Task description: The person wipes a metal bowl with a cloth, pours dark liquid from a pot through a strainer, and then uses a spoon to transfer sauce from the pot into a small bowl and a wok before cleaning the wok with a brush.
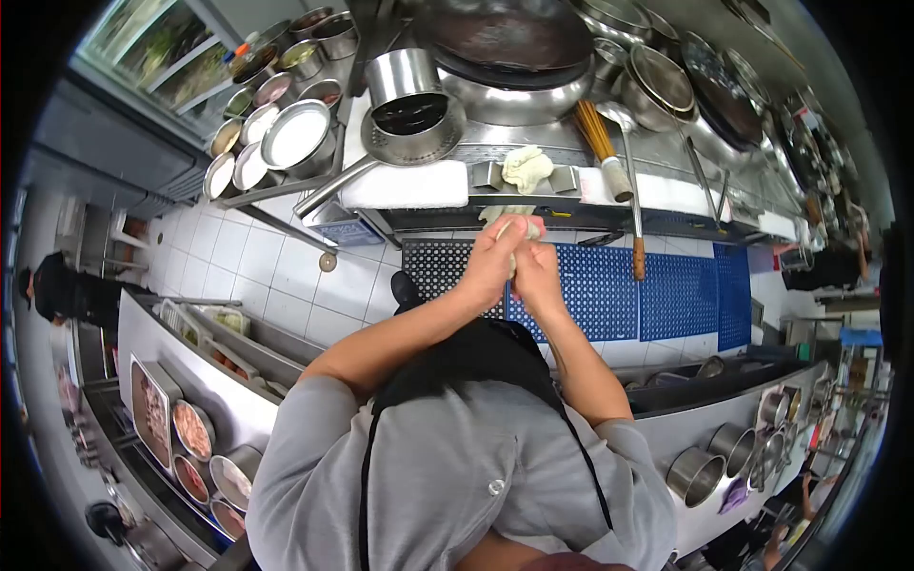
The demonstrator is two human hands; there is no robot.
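Note:
My left hand (492,259) and my right hand (538,276) are close together in front of the counter edge, above the floor mat. Both are closed around a bunched pale cloth (509,236), mostly hidden by the fingers, with a pinkish part showing at the top. Just beyond them, another crumpled cream cloth (526,169) lies on a metal holder at the counter's front edge. A folded white towel (409,186) is to its left, and a bamboo brush (602,143) leans to its right.
A large dark wok (505,38) sits on the range. A perforated strainer (411,143) holds a metal pot, its handle jutting over the edge. A long-handled ladle (631,190) overhangs the front. Metal bowls (297,138) crowd the left. Another person (71,290) stands far left.

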